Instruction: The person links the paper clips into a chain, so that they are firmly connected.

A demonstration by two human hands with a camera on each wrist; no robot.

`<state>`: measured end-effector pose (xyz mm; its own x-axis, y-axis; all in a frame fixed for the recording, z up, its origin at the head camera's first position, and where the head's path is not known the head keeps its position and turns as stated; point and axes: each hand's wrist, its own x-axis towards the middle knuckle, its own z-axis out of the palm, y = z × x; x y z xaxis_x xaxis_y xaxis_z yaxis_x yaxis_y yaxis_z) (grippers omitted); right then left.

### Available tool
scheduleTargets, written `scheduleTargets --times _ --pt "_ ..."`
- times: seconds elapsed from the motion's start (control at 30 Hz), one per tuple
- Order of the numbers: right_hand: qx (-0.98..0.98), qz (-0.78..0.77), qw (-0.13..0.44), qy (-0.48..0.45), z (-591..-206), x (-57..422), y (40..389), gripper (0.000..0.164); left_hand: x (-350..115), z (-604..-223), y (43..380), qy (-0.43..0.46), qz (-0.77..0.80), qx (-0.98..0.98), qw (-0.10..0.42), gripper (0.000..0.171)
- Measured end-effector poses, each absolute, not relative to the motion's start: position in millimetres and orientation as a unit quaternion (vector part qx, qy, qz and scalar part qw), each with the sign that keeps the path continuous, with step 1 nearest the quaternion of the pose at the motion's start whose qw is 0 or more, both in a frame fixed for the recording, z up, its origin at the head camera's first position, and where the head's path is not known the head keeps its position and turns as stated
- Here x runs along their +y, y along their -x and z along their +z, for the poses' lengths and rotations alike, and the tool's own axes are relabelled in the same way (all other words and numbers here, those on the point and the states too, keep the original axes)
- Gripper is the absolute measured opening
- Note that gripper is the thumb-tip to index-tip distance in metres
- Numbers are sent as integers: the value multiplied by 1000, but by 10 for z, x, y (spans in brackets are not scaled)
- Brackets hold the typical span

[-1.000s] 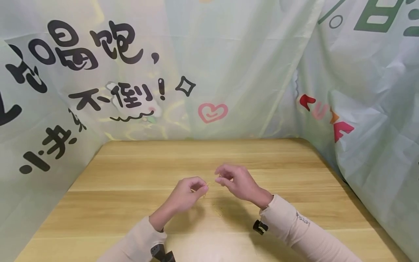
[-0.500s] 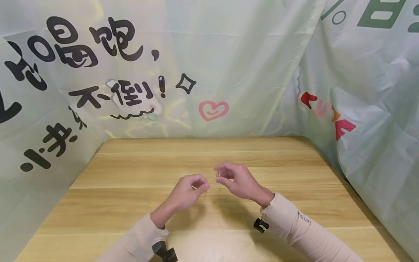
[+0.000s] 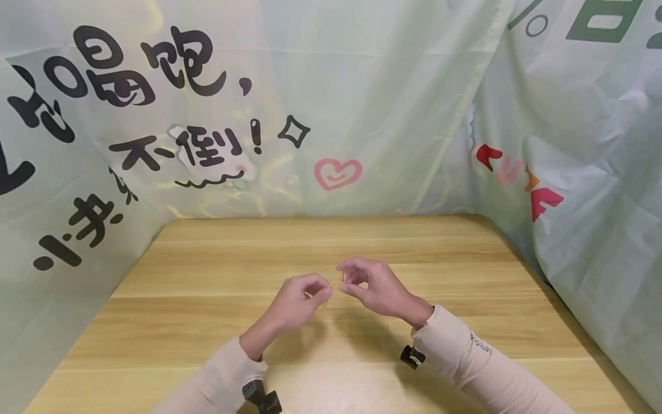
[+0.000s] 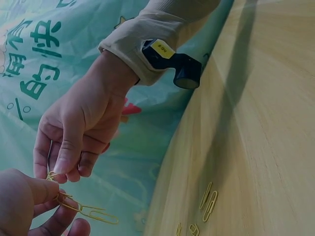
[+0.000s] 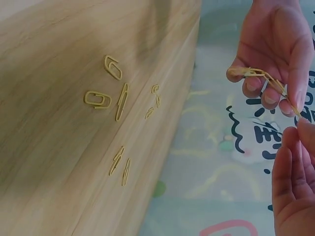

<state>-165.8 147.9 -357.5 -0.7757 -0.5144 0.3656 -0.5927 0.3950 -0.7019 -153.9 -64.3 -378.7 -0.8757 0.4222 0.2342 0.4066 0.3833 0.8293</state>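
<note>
My left hand (image 3: 300,300) pinches a short chain of linked gold paper clips (image 5: 268,76), which trails over its fingers in the right wrist view. Facing it, my right hand (image 3: 376,287) holds a gold paper clip (image 3: 342,278) between thumb and fingers. The fingertips of both hands are close together above the table, and the chain's end clip meets the right fingertips in the right wrist view. From the left wrist, the chain's free clips (image 4: 98,214) hang below the left fingers, and my right hand (image 4: 78,128) reaches in from above.
Several loose gold paper clips lie on the wooden table (image 3: 217,253) beneath the hands, among them one flat clip (image 5: 98,100) and one narrow-looking clip (image 5: 122,102). A printed cloth (image 3: 393,115) hangs around the table's back and sides. Each wrist carries a black camera (image 3: 412,356).
The right hand has edged toward the left one, and the gap between their fingertips has narrowed. The clip in the right fingers shows more plainly. The head view has shifted slightly.
</note>
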Motion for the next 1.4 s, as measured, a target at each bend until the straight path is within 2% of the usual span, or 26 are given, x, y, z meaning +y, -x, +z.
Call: scheduleTargets --times 0.53,0.9,1.4 --pt "-823 462 15 -331 -3555 1461 1652 33 -635 -3811 1548 -260 477 839 -26 13" --pt "-815 478 3 -328 -3567 1438 1665 32 -628 -3828 1550 -259 477 839 -28 13" --pt "-798 510 -44 -317 -3568 1437 1690 29 -610 -3824 1532 -282 455 839 -96 11"
